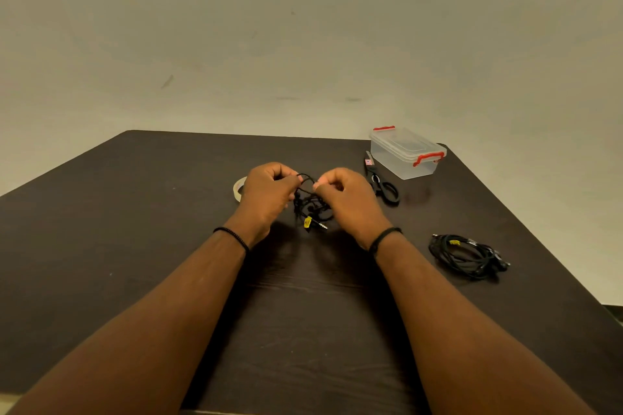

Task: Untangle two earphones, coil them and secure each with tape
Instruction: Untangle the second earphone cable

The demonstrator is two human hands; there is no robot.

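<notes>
both hands, left hand (266, 192) and right hand (347, 195), pinch a tangled black earphone cable (310, 204) above the dark wooden table (135, 212); a second black earphone bundle (467, 254) lies to the right.

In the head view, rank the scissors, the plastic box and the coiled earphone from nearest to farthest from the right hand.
From the right hand:
1. Scissors, just to its right, a little beyond.
2. Coiled earphone, right and nearer the person.
3. Plastic box, at the far right corner.
Items 2 and 3 are nearly too close to call.
</notes>
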